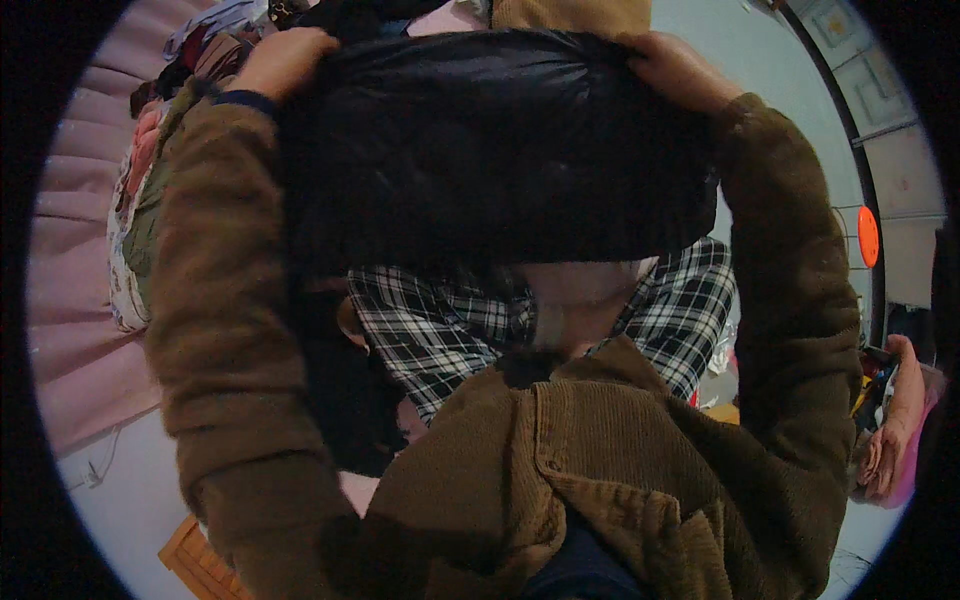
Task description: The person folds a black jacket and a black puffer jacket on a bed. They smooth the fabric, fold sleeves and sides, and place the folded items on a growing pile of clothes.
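A dark, slightly shiny cloth item (480, 150), perhaps a garment, is stretched between both hands in front of the person. At its upper left corner my left hand (289, 64) grips the edge, the fingertips partly hidden behind the fabric. My right hand (679, 69) pinches the upper right corner. Below the hanging cloth, black-and-white plaid fabric (420, 330) shows on both sides of the lap. The lower edge of the dark cloth overlaps part of this plaid.
Piled clothes (150, 187) lie at the left on a pink padded surface (75, 300). Brown fabric (570, 13) is beyond the dark cloth. At the right are an orange round object (868, 236) and a pink cloth (896, 420); a wooden piece (199, 559) is lower left.
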`<state>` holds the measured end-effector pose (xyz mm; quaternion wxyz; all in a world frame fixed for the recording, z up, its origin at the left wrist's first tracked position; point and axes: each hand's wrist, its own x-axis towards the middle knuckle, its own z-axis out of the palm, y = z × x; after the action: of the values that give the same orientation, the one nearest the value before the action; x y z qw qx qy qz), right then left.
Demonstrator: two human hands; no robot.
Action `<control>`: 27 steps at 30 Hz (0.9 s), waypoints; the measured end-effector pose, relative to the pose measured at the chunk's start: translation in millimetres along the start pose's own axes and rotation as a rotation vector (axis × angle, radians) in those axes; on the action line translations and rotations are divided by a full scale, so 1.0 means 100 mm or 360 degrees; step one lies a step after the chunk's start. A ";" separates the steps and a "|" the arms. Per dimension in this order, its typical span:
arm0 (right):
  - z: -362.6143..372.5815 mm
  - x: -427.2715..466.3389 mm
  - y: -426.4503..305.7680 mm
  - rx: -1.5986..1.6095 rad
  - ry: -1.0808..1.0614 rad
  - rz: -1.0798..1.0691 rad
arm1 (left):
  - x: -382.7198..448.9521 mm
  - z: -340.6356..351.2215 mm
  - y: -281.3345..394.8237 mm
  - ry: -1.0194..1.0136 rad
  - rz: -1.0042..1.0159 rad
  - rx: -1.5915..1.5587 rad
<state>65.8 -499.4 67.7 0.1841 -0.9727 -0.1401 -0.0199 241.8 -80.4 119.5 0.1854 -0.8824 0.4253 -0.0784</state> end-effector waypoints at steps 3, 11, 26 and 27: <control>0.73 0.23 0.31 -0.0237 0.0120 0.0343 | 0.20 0.66 0.36 0.0392 -0.0277 0.0425; 1.13 0.04 -0.51 -0.0330 0.0560 -0.0111 | -0.50 1.14 1.32 0.0343 -0.0455 -0.0457; 2.30 0.07 -0.42 -0.0384 -0.0130 -0.0085 | -0.26 2.25 1.45 0.0195 -0.0789 -0.0554; 2.31 0.07 -0.42 -0.0388 -0.0139 -0.0096 | -0.25 2.28 1.47 0.0161 -0.0796 -0.0579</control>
<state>57.5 -376.4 -132.6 0.0576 -0.9831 -0.1736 0.0000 187.7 -85.6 -147.1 -0.0220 -0.9733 0.2108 -0.0881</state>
